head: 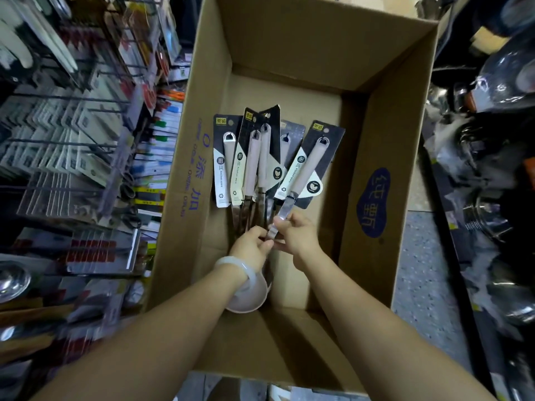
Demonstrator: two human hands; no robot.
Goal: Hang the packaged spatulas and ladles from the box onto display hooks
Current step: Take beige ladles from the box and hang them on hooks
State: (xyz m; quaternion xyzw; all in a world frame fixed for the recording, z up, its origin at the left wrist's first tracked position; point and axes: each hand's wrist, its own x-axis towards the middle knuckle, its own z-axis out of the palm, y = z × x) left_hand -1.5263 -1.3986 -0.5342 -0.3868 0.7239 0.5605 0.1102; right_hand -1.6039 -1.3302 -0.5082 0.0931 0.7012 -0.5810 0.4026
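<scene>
Several packaged ladles point(252, 160) with pale handles on black-and-white cards fan out above the open cardboard box point(373, 157). My left hand point(251, 245) grips the bunch by its metal shafts. The pale bowls point(250, 293) of the ladles hang below my left wrist. My right hand point(295, 237) pinches the metal shaft of the rightmost ladle point(308, 166), which angles away to the right of the others.
Display hooks point(66, 96) with hung packaged goods fill the rack on the left. Wrapped metal pots point(492, 157) stand on the right. A speckled floor point(419, 285) shows beside the box.
</scene>
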